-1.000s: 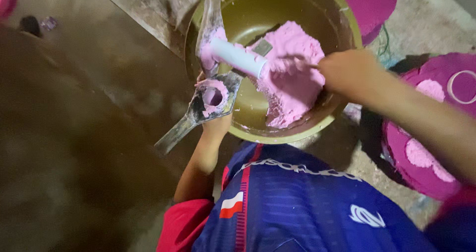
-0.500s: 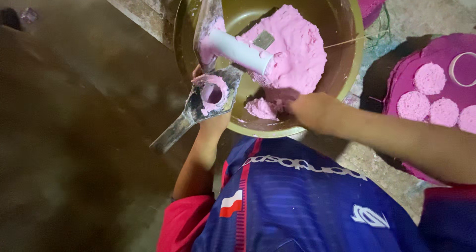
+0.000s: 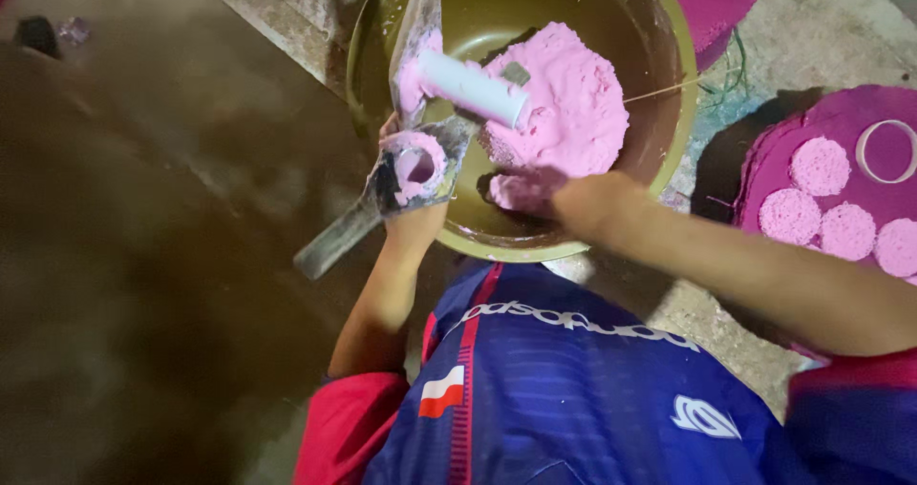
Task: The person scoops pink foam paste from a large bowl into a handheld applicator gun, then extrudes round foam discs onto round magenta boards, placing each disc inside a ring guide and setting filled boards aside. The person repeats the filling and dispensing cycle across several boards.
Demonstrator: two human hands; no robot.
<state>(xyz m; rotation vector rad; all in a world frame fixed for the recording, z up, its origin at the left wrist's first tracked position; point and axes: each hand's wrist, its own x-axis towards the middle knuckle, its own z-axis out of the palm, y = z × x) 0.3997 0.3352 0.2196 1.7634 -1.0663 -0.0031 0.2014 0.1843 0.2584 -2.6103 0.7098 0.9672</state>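
Scooping pink paste [image 3: 564, 113] from an olive bowl [image 3: 669, 84], the right hand [image 3: 573, 199] clenches a lump; the left hand's [image 3: 406, 222] grip grasps a half-filled ring mould [image 3: 415, 165]. Four pressed discs [image 3: 820, 165] already lie on the purple tray [image 3: 850, 113]; much paste remains.

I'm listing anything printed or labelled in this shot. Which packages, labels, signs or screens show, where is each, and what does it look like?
No packages, signs or screens show.
Shirt lettering: a white curved line across the blue shirt's chest, bottom centre.
Flag patch: small rectangle, white over red, on the shirt beside the red stripe.
Shirt emblem: small white mark on the blue cloth, lower right.
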